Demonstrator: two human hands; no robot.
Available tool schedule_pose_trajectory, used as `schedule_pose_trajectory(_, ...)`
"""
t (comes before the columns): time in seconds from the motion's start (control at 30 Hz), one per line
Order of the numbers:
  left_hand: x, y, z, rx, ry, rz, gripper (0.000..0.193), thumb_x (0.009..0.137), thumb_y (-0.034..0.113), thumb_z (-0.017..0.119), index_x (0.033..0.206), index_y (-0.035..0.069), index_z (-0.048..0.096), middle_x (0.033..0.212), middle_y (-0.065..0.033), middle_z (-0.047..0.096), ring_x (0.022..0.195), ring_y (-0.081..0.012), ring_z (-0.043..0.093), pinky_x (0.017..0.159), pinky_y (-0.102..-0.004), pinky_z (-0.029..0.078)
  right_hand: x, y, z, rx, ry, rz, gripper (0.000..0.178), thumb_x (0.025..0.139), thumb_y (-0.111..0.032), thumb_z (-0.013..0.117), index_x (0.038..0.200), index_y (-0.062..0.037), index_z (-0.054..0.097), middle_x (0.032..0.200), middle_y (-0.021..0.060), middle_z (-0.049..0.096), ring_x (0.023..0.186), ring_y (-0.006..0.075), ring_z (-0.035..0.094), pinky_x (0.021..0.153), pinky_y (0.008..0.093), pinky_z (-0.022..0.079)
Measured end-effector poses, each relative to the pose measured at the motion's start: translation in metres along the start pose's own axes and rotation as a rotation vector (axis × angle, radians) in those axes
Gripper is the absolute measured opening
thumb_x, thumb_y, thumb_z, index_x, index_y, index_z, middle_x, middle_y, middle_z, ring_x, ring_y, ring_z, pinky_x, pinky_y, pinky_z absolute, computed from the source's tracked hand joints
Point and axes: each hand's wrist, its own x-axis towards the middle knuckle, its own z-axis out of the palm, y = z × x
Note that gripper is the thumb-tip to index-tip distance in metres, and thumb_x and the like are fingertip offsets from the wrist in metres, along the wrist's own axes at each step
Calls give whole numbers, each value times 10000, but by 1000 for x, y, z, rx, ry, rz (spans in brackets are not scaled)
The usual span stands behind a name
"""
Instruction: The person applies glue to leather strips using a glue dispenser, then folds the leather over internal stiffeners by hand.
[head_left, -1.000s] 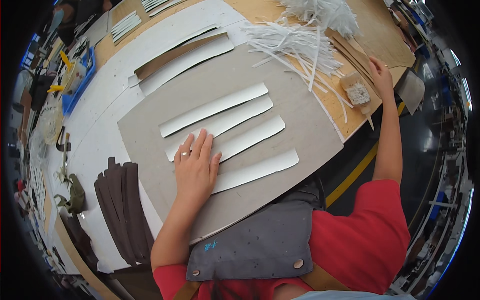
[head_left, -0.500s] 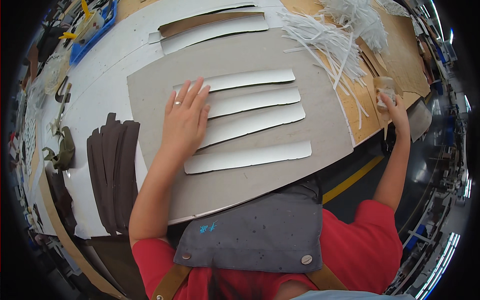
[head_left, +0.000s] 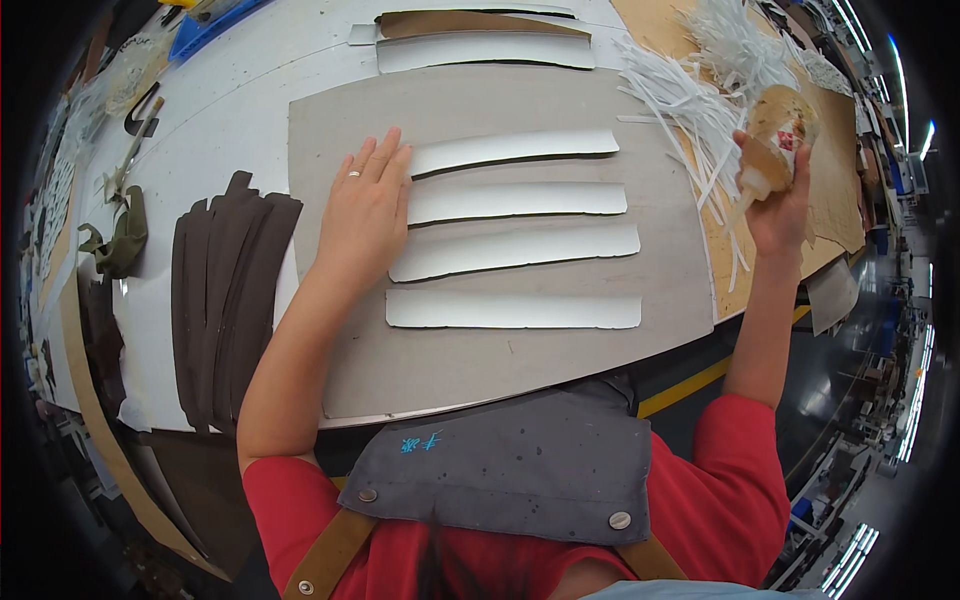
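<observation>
Several white strips with dark edges lie crosswise on a grey board; the nearest white strip [head_left: 515, 309] is apart from the others. My left hand [head_left: 370, 195] lies flat on the board, fingers stretched out, at the left ends of the upper strips, including the farthest white strip [head_left: 520, 150]. Whether it presses on them or only touches them is hard to see. At the right, my right hand [head_left: 780, 215] grips a squeeze bottle [head_left: 780, 125] with a tapered nozzle, tilted so the nozzle points down and to the left. Yellowish-brown stains cover the bottle.
The grey board [head_left: 480, 375] rests on a white tabletop. Left of it sits a stack of dark brown strips [head_left: 225, 300]. Beyond it lie more white and brown strips [head_left: 485, 48]. A heap of thin white strips [head_left: 690, 110] spreads at the far right. A blue tray [head_left: 210, 28] stands far left.
My right hand has raised the bottle up from beside the table's right edge and tipped its nozzle leftward. My left hand stays on the strips' left ends; the view has shifted slightly.
</observation>
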Motion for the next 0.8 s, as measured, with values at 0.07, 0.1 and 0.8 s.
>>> schedule_pose_trajectory(0.07,-3,2,-11,-36,88,-8,325,960,131,473,1252,4,537,1349,-147,517,1253,-331,479,1048,-441,357,2,15,33,18,-103,-9,669,938,-522,506,1368,-20,401,1228,245,574,933,187,625,688,289,523)
schedule_pose_trajectory(0.1,-7,6,-15,-36,89,-15,325,960,131,473,1252,4,537,1349,-147,517,1253,-331,479,1048,-441,357,5,21,46,41,-203,-16,667,927,-513,537,1372,-37,397,1236,233,575,972,188,626,677,290,528)
schedule_pose_trajectory(0.8,-20,11,3,-50,109,3,353,925,256,553,1165,-3,559,1201,-109,546,1237,-252,465,1065,-432,327,35,128,226,-398,-794,-269,483,869,-249,712,1216,-9,477,1075,98,628,931,177,638,686,314,572)
